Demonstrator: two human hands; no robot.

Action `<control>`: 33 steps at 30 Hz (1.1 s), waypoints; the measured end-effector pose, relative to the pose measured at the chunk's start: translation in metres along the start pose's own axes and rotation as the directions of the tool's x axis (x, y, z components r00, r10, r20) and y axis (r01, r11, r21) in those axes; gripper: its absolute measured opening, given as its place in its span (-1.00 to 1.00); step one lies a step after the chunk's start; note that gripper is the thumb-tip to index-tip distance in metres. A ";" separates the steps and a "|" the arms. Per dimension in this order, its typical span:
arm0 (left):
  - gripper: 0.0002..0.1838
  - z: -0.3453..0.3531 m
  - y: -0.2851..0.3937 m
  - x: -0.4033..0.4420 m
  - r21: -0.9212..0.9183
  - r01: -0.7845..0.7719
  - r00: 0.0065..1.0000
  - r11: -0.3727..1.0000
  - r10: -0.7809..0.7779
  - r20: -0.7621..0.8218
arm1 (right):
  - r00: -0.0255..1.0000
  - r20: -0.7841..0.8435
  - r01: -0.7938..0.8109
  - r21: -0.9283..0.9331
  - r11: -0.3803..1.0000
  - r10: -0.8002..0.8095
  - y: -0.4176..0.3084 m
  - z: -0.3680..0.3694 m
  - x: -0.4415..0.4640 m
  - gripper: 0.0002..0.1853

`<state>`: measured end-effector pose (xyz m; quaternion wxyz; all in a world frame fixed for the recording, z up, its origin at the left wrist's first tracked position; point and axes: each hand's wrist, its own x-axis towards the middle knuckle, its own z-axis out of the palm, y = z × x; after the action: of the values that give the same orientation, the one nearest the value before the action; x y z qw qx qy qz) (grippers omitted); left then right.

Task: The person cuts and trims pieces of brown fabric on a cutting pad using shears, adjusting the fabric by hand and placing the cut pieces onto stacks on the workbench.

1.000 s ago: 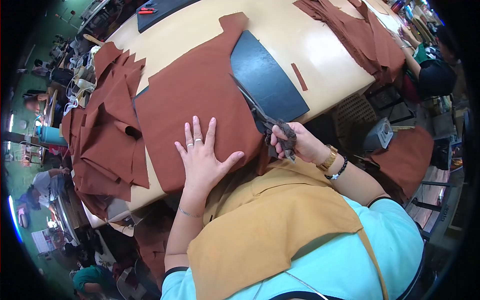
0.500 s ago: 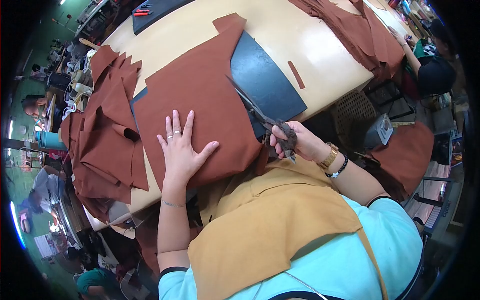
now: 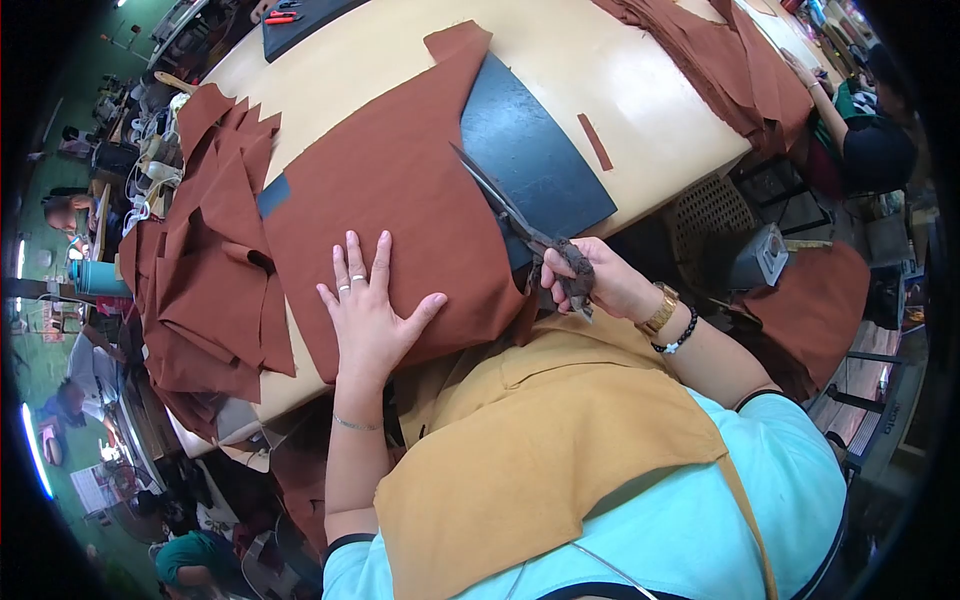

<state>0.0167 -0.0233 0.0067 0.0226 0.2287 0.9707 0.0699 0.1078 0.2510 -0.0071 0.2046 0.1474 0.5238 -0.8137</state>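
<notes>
Cream-coloured and smooth, the large table (image 3: pixel 560 50) stands in a crowded workroom with a green floor (image 3: pixel 75 350). Near its left edge lies a crumpled heap of rust-brown fabric (image 3: pixel 215 290); a layered pile of rust-brown cloth (image 3: pixel 745 75) lies by its far right edge, where a co-worker's arm (image 3: pixel 828 118) reaches in. At the far left, a black mat (image 3: pixel 300 32) carries a small red-handled tool (image 3: pixel 282 18).

At the table's near edge, a broad rust-brown fabric piece (image 3: pixel 385 180) lies over a dark blue flat board (image 3: pixel 535 135), which shows on both sides of it. A narrow rust-brown strip (image 3: pixel 595 142) lies apart, to the right of the board.

The left hand (image 3: pixel 372 310) rests palm down on the broad piece near that edge, fingers spread, thumb out, grasping nothing. The right hand (image 3: pixel 605 280) is closed around the cloth-wrapped handles of long metal scissors (image 3: pixel 510 212). Their blades angle up and left along the piece's right side, tip over the fabric; whether they pinch it cannot be told.
</notes>
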 end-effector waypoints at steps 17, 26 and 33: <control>0.07 -0.008 0.022 -0.025 0.032 0.055 0.992 0.998 -0.058 0.116 | 0.998 0.054 -0.010 -0.017 1.000 0.011 0.007 -0.012 -0.007 -0.67; 0.08 -0.026 0.029 -0.026 0.033 0.078 0.965 0.996 -0.084 0.250 | 0.993 0.118 -0.004 0.031 0.999 0.000 0.009 -0.019 -0.007 -0.61; 0.08 -0.025 0.032 -0.029 0.069 0.083 0.964 0.994 -0.097 0.246 | 0.993 0.114 -0.011 0.006 1.000 0.010 0.008 -0.019 -0.006 -0.65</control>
<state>0.0551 -0.0113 0.0365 0.1406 0.1919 0.9712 0.0113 0.1178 0.2664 -0.0183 0.2379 0.1043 0.5080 -0.8212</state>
